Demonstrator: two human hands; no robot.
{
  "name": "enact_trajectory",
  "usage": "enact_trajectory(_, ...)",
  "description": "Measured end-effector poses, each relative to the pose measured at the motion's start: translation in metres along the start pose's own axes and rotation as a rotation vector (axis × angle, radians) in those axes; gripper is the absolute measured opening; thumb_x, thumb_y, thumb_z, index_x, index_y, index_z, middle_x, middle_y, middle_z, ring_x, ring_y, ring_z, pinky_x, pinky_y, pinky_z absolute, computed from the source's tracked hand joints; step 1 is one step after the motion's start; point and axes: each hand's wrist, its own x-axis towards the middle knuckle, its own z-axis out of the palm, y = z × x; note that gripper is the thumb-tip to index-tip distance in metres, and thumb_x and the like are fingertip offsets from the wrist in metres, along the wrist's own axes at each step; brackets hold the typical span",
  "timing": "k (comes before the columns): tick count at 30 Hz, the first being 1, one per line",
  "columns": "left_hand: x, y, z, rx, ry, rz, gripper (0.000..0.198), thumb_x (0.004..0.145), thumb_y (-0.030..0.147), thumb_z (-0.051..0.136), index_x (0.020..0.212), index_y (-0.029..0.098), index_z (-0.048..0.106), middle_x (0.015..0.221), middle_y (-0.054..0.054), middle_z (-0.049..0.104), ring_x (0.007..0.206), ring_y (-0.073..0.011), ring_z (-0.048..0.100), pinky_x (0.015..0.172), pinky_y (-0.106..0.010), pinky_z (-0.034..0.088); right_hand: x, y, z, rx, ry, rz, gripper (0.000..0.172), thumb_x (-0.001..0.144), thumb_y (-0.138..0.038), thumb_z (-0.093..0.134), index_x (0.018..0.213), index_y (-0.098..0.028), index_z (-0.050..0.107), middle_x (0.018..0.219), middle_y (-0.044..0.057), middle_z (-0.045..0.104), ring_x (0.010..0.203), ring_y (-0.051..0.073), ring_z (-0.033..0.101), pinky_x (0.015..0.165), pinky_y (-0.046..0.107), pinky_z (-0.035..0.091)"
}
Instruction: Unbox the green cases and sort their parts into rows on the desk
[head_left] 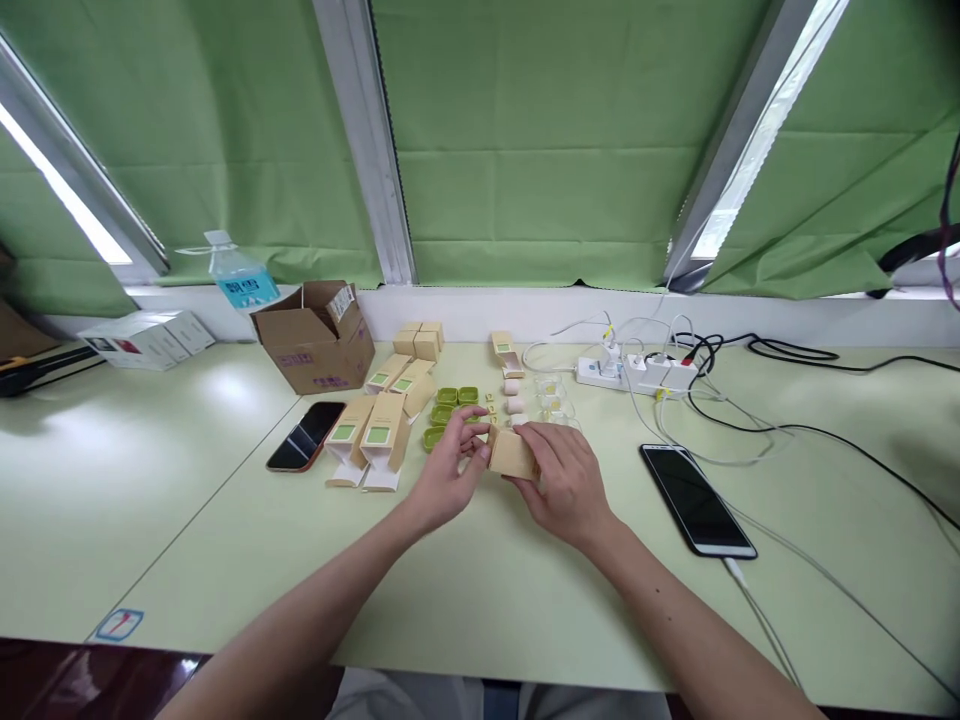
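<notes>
A small kraft box sits between your hands, raised in front of you, its contents hidden from view. Just beyond your left hand stand green cups, their contents too small to tell; to its left, kraft packages lie with white flaps spread toward you. A brown carton with raised flaps stands farther beyond, its inside unseen. Pale pink pieces and clear containers lie ahead of your right hand, with a cable-crowded power strip beyond to its right. Phones flank you: one left of your left hand, another right of your right. Your right hand clasps the box, thumb below; your left fingers curl at its left edge, whether gripping you cannot tell.
</notes>
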Motion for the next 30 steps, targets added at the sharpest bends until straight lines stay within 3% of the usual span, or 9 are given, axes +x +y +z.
enact_trajectory(8,-0.004,0.007,-0.008,0.207,-0.092,0.050,0.053,0.101,0.022,0.056,0.148,0.030,0.033,0.139,-0.013,0.059,0.103,-0.0197,0.067,0.099,-0.041,0.054,0.000,0.003,-0.003,-0.037,-0.083,-0.039,0.047,0.099,-0.027,0.063,0.143,-0.016,0.054,0.133,0.016,0.071,0.117,0.032,0.064,0.095,0.045,0.044)
enact_trajectory(11,-0.004,0.009,-0.008,0.270,-0.097,0.081,0.053,0.096,0.019,0.059,0.144,0.029,0.038,0.145,-0.015,0.052,0.098,-0.0202,0.069,0.094,-0.041,0.057,-0.001,0.004,-0.003,-0.056,-0.109,-0.059,0.047,0.097,-0.023,0.063,0.143,-0.017,0.055,0.134,0.015,0.071,0.118,0.031,0.064,0.094,0.044,0.042)
enact_trajectory(17,-0.004,0.008,-0.004,0.338,-0.088,0.078,0.051,0.091,0.013,0.054,0.137,0.028,0.039,0.139,-0.011,0.051,0.086,-0.0158,0.067,0.076,-0.032,0.055,0.001,0.003,-0.002,-0.087,-0.140,-0.084,0.047,0.097,-0.021,0.064,0.143,-0.018,0.056,0.133,0.014,0.072,0.118,0.029,0.065,0.098,0.044,0.040)
enact_trajectory(22,-0.001,0.005,-0.006,0.450,0.072,0.081,0.057,0.082,0.004,0.054,0.134,0.024,0.045,0.123,-0.008,0.061,0.073,-0.0142,0.058,0.070,-0.030,0.050,0.002,0.005,-0.003,-0.057,-0.096,-0.061,0.043,0.100,-0.030,0.062,0.140,-0.016,0.055,0.129,0.016,0.074,0.113,0.030,0.068,0.098,0.044,0.041)
enact_trajectory(24,0.002,0.001,-0.008,0.469,0.136,0.145,0.055,0.081,0.002,0.051,0.131,0.024,0.049,0.125,-0.009,0.061,0.083,-0.0169,0.061,0.072,-0.030,0.051,0.001,0.008,-0.002,0.000,-0.057,-0.042,0.044,0.101,-0.033,0.062,0.140,-0.015,0.054,0.129,0.016,0.073,0.114,0.030,0.068,0.098,0.045,0.044)
enact_trajectory(26,0.004,-0.003,-0.009,0.508,0.167,0.256,0.049,0.082,0.001,0.048,0.125,0.024,0.055,0.132,-0.011,0.056,0.108,-0.0217,0.063,0.082,-0.033,0.054,-0.001,0.011,-0.001,0.066,-0.020,-0.007,0.045,0.100,-0.036,0.063,0.139,-0.016,0.054,0.129,0.016,0.073,0.114,0.031,0.068,0.098,0.046,0.047)
enact_trajectory(28,0.004,-0.007,-0.009,0.568,0.173,0.366,0.044,0.085,-0.001,0.045,0.117,0.024,0.063,0.138,-0.013,0.050,0.131,-0.0251,0.055,0.099,-0.039,0.053,-0.003,0.014,0.001,0.133,0.010,0.052,0.045,0.098,-0.036,0.065,0.138,-0.018,0.054,0.130,0.016,0.072,0.116,0.032,0.067,0.098,0.048,0.050)
enact_trajectory(30,0.003,-0.008,-0.008,0.617,0.167,0.432,0.042,0.088,0.001,0.045,0.114,0.023,0.068,0.141,-0.013,0.046,0.140,-0.0263,0.049,0.111,-0.045,0.048,-0.004,0.016,0.001,0.195,0.033,0.106,0.046,0.096,-0.033,0.066,0.138,-0.020,0.054,0.132,0.015,0.071,0.118,0.032,0.066,0.100,0.050,0.051)
